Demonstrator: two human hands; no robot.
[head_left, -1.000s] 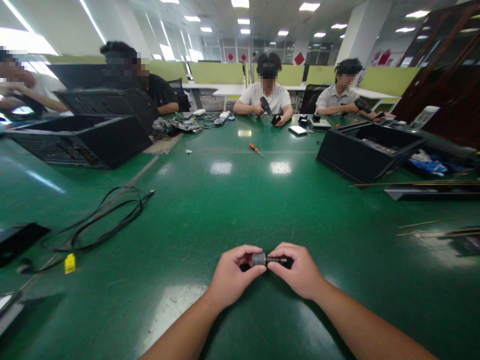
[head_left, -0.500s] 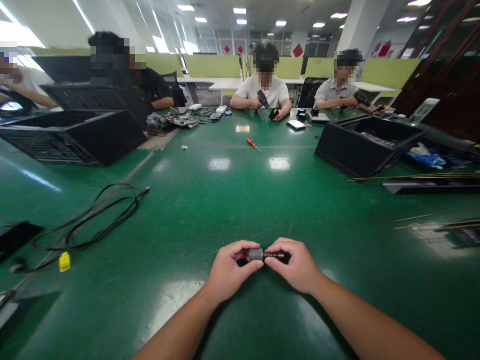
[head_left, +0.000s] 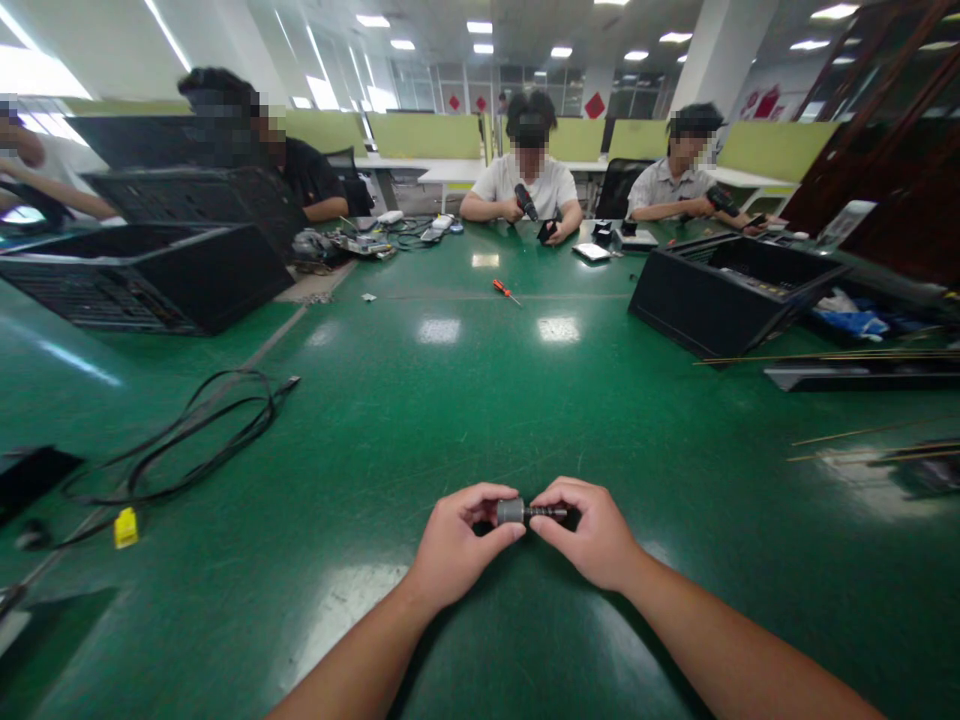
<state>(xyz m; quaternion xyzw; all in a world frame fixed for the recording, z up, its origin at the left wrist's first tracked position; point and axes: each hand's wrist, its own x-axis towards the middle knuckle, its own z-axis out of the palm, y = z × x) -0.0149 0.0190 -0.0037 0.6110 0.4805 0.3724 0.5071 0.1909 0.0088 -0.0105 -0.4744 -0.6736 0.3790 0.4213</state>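
Note:
Just above the green table (head_left: 480, 420), near its front, a small motor-like part (head_left: 511, 511) with a grey cylinder and a thin dark threaded shaft (head_left: 549, 512) lies level between my hands. My left hand (head_left: 463, 545) pinches the grey cylinder between thumb and fingers. On the other side, my right hand (head_left: 592, 532) has thumb and fingers closed around the shaft, whose tip points right. Both hands nearly meet where the shaft leaves the cylinder. The fingers behind the part are partly hidden.
A black cable (head_left: 187, 470) with a yellow tag (head_left: 126, 528) lies left. Black computer cases stand at the left (head_left: 150, 275) and right (head_left: 727, 295). An orange screwdriver (head_left: 504, 291) lies farther back. Several people sit beyond; two hold power drills.

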